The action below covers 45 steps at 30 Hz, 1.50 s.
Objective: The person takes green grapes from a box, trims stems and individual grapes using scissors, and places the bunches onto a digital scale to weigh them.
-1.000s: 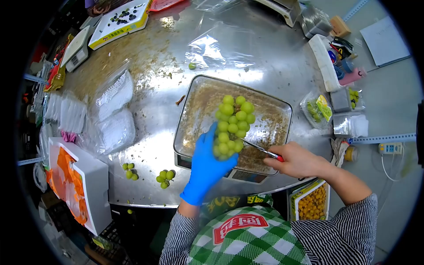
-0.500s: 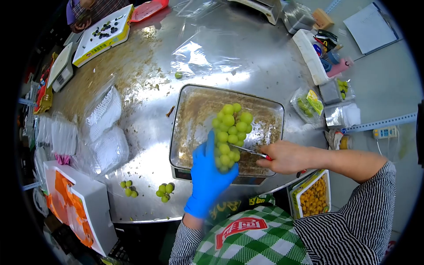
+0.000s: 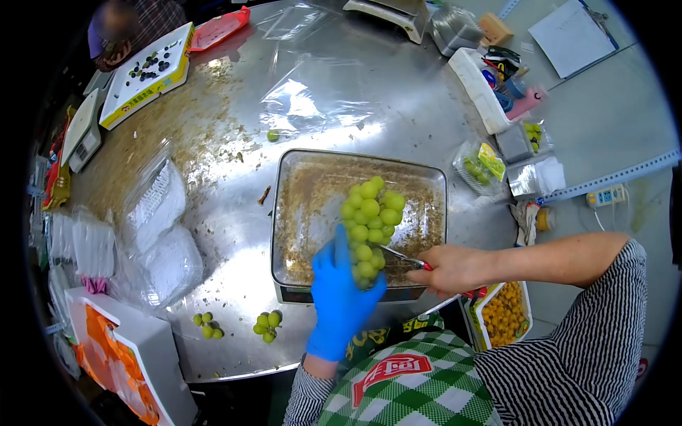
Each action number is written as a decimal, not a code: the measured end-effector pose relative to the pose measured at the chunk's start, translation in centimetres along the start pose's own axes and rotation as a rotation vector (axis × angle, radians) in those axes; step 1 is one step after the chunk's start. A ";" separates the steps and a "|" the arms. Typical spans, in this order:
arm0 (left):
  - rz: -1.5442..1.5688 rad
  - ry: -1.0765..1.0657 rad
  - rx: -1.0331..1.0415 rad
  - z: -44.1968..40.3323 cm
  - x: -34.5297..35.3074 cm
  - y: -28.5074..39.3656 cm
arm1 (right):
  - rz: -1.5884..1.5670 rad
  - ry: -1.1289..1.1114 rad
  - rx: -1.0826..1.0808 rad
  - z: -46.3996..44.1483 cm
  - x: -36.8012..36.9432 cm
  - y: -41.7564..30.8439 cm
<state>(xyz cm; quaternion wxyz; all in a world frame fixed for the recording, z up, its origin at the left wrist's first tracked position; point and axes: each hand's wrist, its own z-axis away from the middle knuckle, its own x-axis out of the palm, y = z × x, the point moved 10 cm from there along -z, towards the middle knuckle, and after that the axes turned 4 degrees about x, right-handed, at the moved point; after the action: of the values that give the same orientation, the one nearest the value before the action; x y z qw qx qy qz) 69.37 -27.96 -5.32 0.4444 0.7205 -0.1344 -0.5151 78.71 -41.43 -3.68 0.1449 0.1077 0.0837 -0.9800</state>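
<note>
My left hand (image 3: pixel 342 298), in a blue glove, is closed around the lower part of a bunch of green grapes (image 3: pixel 369 209). The bunch is held over the metal pan of a weighing scale (image 3: pixel 305 213). My right hand (image 3: pixel 451 270) is bare and grips small scissors with red handles (image 3: pixel 419 263). Their metal blades reach into the right side of the bunch, where the tips are hidden among the grapes. Two small grape clusters, one on the left (image 3: pixel 207 326) and one nearer the scale (image 3: pixel 267 326), lie near the table's front edge.
White foam nets in clear plastic (image 3: pixel 160 213) lie at left, above a white foam box (image 3: pixel 153 355). Packed grapes (image 3: pixel 479 170) and a white tray of supplies (image 3: pixel 479 92) stand at right. A crate of yellow fruit (image 3: pixel 506 312) is below. Another person (image 3: pixel 142 21) is at the far left.
The view has shifted slightly. The grape bunch has tilted a little in my left hand, while the scissors stay at its right side in my right hand.
</note>
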 end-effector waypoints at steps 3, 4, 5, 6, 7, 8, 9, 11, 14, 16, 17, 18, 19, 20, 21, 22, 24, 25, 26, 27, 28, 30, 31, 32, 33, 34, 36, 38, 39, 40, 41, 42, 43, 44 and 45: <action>-0.020 0.013 0.022 0.2 0.1 -0.1 | -0.003 0.002 0.015 -0.2 0.1 -0.2; -0.029 0.022 0.033 0.3 0.2 -0.1 | -0.015 0.001 0.020 -0.3 0.2 -0.2; -0.037 0.029 0.044 0.4 0.3 0.1 | -0.029 0.000 0.025 -0.4 0.3 -0.1; -0.046 0.032 0.046 0.4 0.4 0.2 | -0.058 -0.004 0.027 -0.4 0.4 -0.1; -0.054 0.036 0.048 0.5 0.5 0.3 | -0.086 -0.008 0.028 -0.4 0.5 -0.2; -0.063 0.041 0.048 0.5 0.5 0.4 | -0.113 -0.013 0.029 -0.3 0.6 -0.2; -0.058 0.045 0.045 0.4 0.5 0.5 | -0.107 -0.001 0.024 -0.5 0.7 -0.1; -0.047 0.053 0.039 0.4 0.5 0.5 | -0.095 0.021 0.013 -1.0 0.8 0.2; 0.045 0.054 -0.028 0.3 0.0 -0.5 | 0.161 0.230 -0.164 -1.0 -0.9 -1.3; 0.133 0.031 -0.069 0.0 -0.2 -1.4 | 0.084 0.088 -0.106 -1.2 -0.4 -1.1; 0.176 0.016 -0.090 -0.2 -0.3 -1.7 | 0.043 0.016 -0.077 -1.0 -0.2 -1.4; 0.197 0.027 -0.086 -0.5 -0.6 -1.8 | 0.059 0.000 -0.053 -0.7 -0.4 -1.8; 0.249 0.023 -0.108 -0.6 -0.6 -2.1 | 0.076 -0.015 -0.031 -0.3 -0.8 -2.3; 0.300 0.018 -0.130 -0.7 -0.6 -2.4 | 0.092 -0.031 -0.008 -0.2 -1.0 -2.3; 0.351 0.012 -0.153 -0.7 -0.5 -2.7 | 0.155 0.017 -0.061 -0.3 -1.5 -2.7; 0.383 0.026 -0.157 -0.7 -0.5 -3.0 | 0.218 0.067 -0.114 -0.5 -1.9 -2.9; 0.448 0.054 -0.167 -0.8 -0.2 -3.5 | 0.311 0.106 -0.170 -0.2 -2.6 -3.6; 0.473 0.056 -0.182 -0.8 -0.2 -3.6 | 0.342 0.094 -0.173 -0.2 -2.8 -3.7; 0.497 0.060 -0.199 -0.9 -0.2 -3.5 | 0.373 0.082 -0.178 0.0 -3.1 -4.0; 0.521 0.064 -0.217 -0.9 -0.2 -3.6 | 0.399 0.054 -0.170 0.1 -3.2 -4.2; 0.508 0.067 -0.214 -1.0 -0.2 -3.5 | 0.425 0.027 -0.161 0.2 -3.3 -4.5; 0.483 0.071 -0.206 -1.0 -0.2 -3.3 | 0.403 -0.022 -0.116 0.5 -3.4 -4.6; 0.456 0.070 -0.206 -1.0 -0.2 -3.2 | 0.354 -0.045 -0.080 0.6 -3.5 -4.6; 0.430 0.069 -0.207 -0.9 -0.1 -3.1 | 0.307 -0.068 -0.044 0.8 -3.5 -4.5; 0.404 0.070 -0.208 -0.8 -0.1 -3.0 | 0.295 -0.067 -0.038 1.0 -3.6 -4.7; 0.353 0.056 -0.201 -0.8 -0.1 -2.8 | 0.284 -0.066 -0.032 1.3 -3.7 -4.9; 0.252 0.031 -0.187 -1.0 -0.5 -2.0 | 0.264 -0.066 -0.018 1.3 -3.8 -4.8; 0.171 0.043 -0.148 -1.1 -0.8 -0.9 | 0.243 -0.069 -0.002 1.3 -3.7 -4.7; 0.131 0.049 -0.130 -1.2 -0.9 -0.5 | 0.211 -0.064 0.031 1.4 -3.6 -4.4; 0.105 0.049 -0.117 -1.1 -0.9 -0.1 | 0.179 -0.058 0.063 1.6 -3.5 -4.0; 0.080 0.049 -0.104 -1.1 -0.9 0.3 | 0.147 -0.051 0.096 1.7 -3.5 -3.7; 0.055 0.050 -0.090 -1.1 -0.8 0.7 | 0.170 -0.054 0.093 1.7 -3.5 -3.8; 0.022 0.049 -0.060 -1.1 -0.7 1.2 | 0.194 -0.058 0.090 1.7 -3.6 -3.9; -0.011 0.050 -0.030 -1.2 -0.6 1.7 | 0.218 -0.061 0.087 1.7 -3.6 -4.0; -0.044 0.052 -0.001 -1.2 -0.5 2.2 | 0.244 -0.068 0.091 1.6 -3.5 -3.9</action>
<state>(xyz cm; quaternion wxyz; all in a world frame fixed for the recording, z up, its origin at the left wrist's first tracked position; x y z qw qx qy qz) 70.79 -28.26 -3.23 0.4364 0.7363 -0.1067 -0.5059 80.51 -37.11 -0.79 0.2609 0.0904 0.0206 -0.9609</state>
